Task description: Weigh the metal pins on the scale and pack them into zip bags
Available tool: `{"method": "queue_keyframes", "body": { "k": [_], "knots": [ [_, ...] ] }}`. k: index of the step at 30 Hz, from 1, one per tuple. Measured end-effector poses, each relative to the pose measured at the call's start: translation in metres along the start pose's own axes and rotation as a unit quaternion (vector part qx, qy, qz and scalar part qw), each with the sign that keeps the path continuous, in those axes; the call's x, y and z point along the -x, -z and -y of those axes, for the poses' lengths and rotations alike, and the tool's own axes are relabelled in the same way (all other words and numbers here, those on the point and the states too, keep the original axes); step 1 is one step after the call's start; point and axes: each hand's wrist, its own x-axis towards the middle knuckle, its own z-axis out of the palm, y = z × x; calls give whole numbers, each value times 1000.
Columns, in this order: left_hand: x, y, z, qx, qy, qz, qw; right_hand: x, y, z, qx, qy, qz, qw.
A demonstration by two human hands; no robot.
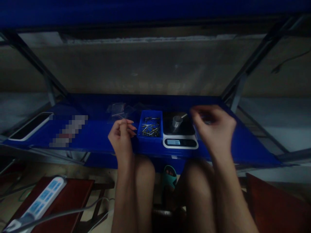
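A blue bin (151, 139) with many thin metal pieces (150, 128) in it stands on the blue table. Just right of it is a digital scale (194, 143) with a lit display, and a small metal cup (177, 121) sits on its black plate. My left hand (122, 132) is left of the bin, its fingers curled together; whatever they hold, if anything, is too small to name. Over the right side of the scale, my right hand (213, 124) pinches the end of a thin light piece (184, 116) that points toward the cup.
Clear plastic bags (119, 109) lie behind my left hand. A white-edged device (31, 127) and a pixelated patch are on the table's left part. Slanted metal posts (255, 56) frame the table (97, 136). A power strip (43, 197) rests on a brown stool (77, 194) at lower left.
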Motion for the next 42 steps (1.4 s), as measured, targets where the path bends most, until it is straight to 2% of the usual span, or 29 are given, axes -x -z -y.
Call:
{"method": "queue_keyframes", "body": {
  "k": [1, 3, 4, 5, 8, 11, 13, 14, 17, 21, 24, 27, 31, 33, 37, 42],
  "knots": [
    [-1, 1, 0, -1, 2, -2, 1000, -5, -10, 13, -14, 52, 123, 991],
    [-1, 3, 1, -6, 7, -5, 1000, -15, -34, 35, 2, 116, 346, 931],
    [-2, 3, 2, -9, 9, -5, 1000, -20, -46, 45, 39, 136, 422, 895],
    [-2, 3, 2, -9, 11, -5, 1000, -25, -59, 54, 89, 150, 474, 863],
    [-2, 3, 2, -4, 17, -8, 1000, -37, -86, 79, 215, 156, 558, 786],
    [-3, 3, 1, 3, 23, -9, 1000, -44, -96, 100, 321, 173, 597, 715],
    [-3, 2, 0, 8, 25, -9, 1000, -45, -98, 108, 345, 179, 611, 690],
    [-3, 2, 0, 10, 26, -8, 1000, -45, -99, 109, 344, 177, 615, 687],
    [-3, 2, -1, 12, 34, -2, 999, -41, -103, 105, 326, 171, 600, 710],
    [-3, 2, 0, 16, 46, 2, 999, -31, -111, 87, 300, 180, 565, 747],
    [-3, 3, 1, 17, 48, 5, 999, -27, -114, 67, 262, 176, 514, 798],
    [-4, 3, 2, 21, 50, 7, 999, -26, -114, 49, 181, 143, 472, 851],
    [-4, 3, 2, 27, 58, 5, 998, -29, -109, 35, 55, 63, 430, 899],
    [-4, 2, 2, 26, 58, 9, 998, -29, -107, 30, 3, 13, 411, 911],
    [-3, 1, 3, 24, 53, 18, 998, -25, -107, 19, -92, -67, 385, 916],
    [-1, -1, 2, 11, 42, 29, 999, -24, -102, 12, -194, -80, 338, 917]
  ]
}}
